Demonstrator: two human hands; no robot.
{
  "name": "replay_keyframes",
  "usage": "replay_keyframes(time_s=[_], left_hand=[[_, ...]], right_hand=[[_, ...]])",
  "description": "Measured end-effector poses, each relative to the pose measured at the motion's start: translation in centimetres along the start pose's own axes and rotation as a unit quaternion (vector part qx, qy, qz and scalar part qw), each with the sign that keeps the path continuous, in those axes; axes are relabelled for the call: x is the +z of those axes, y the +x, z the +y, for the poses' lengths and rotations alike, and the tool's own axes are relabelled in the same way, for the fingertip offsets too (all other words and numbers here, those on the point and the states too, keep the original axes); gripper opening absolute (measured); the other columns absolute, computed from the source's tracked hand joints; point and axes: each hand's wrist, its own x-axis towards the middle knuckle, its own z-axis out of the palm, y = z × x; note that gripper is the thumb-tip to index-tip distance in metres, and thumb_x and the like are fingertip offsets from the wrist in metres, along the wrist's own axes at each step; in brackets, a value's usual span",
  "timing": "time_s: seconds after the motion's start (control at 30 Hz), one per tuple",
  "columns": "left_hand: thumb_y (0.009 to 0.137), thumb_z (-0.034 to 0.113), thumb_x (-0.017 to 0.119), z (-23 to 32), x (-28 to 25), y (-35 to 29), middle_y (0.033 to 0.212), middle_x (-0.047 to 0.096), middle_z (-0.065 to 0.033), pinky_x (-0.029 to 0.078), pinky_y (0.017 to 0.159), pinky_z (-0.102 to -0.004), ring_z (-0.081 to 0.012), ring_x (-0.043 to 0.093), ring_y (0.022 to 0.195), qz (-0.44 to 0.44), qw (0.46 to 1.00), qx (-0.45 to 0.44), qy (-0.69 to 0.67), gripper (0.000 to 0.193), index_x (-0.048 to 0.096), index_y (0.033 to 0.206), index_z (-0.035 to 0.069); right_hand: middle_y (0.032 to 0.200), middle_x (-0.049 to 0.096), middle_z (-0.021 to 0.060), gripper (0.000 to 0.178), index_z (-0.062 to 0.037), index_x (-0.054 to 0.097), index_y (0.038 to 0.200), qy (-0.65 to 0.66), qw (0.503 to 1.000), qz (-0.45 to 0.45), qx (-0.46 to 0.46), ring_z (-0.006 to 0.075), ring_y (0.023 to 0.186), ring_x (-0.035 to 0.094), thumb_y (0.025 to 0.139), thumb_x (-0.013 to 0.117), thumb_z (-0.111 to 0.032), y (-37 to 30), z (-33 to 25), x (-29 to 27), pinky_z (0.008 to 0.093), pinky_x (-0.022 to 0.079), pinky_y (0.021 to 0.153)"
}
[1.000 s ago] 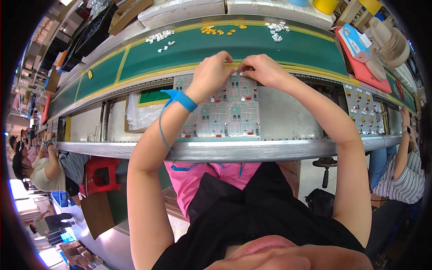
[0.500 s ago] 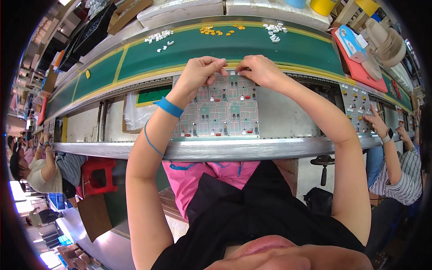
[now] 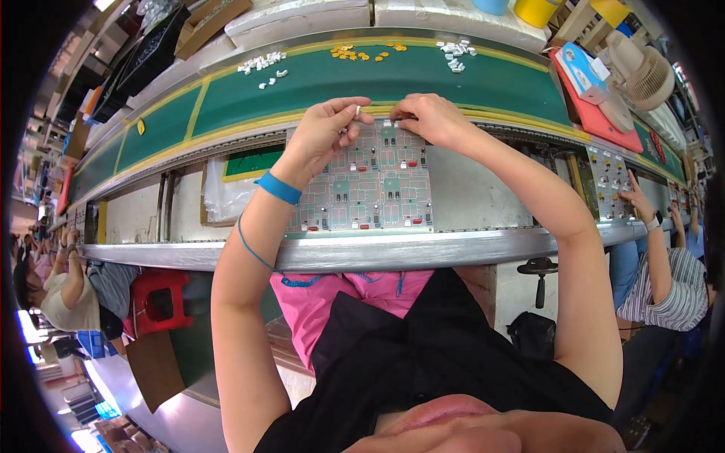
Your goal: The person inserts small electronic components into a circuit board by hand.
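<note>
A circuit board panel (image 3: 362,198) with repeated sections lies across the rails in front of me, dotted with small red, black and white parts. My left hand (image 3: 332,128), with a blue band at the wrist, is raised over the panel's far left corner. Between its thumb and forefinger is a small white connector (image 3: 358,111). Over the far edge, my right hand (image 3: 429,118) has its fingers bent together and pointing down. Its fingertips are beside a white part on the panel; whether they grip it is hidden.
Beyond the rails, a green work surface (image 3: 317,84) carries piles of white connectors (image 3: 262,62), orange discs (image 3: 347,53) and more white connectors (image 3: 456,51). A fan (image 3: 639,74) and red tray (image 3: 604,113) stand right. Farther right, a co-worker's hand (image 3: 639,198) reaches over another board (image 3: 606,180).
My left hand has turned slightly and the white connector now shows between its fingers. My right hand stays at the far edge. The co-worker's board and hand on the right have shifted.
</note>
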Motion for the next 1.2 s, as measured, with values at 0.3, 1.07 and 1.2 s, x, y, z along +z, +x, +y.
replay_keyframes(time_s=[0.3,1.07,1.2], left_hand=[[0.093,0.016,0.048,0.2,1.1,-1.4,0.085,0.063,-0.0051,0.033,0.046,-0.0162,-0.0037,0.041,0.053,0.009,0.984,0.038,0.172,0.026,0.048,0.113,0.0],[0.078,0.012,0.063,-2.7,3.2,-3.7,0.084,0.059,-0.0098,0.047,0.066,-0.0343,-0.0229,0.059,0.076,-0.016,0.84,0.149,0.521,0.019,0.063,0.096,0.008],[0.082,0.004,0.058,-1.0,1.0,-3.4,0.094,0.06,-0.006,0.048,0.074,-0.0286,-0.0139,0.058,0.084,-0.065,0.989,0.04,0.126,0.022,0.058,0.104,-0.002]], right_hand=[[0.097,0.063,0.0097,0.019,-0.0125,0.064,0.097,-0.194,0.96,0.17,0.106,0.0304,0.088,0.061,0.083,0.055,-0.022,1.0,7.9,-4.0,0.0419,0.05,0.074],[0.078,0.058,0.0036,0.016,-0.0052,0.063,0.091,0.111,0.987,0.119,0.008,0.0126,0.067,0.053,0.077,0.065,-0.013,-1.9,3.5,-3.0,0.0263,0.043,0.062],[0.08,0.059,0.0059,0.013,-0.0047,0.064,0.089,0.139,0.987,0.033,-0.075,0.0169,0.073,0.057,0.078,0.063,-0.011,-4.5,-0.8,-0.4,0.0285,0.045,0.065]])
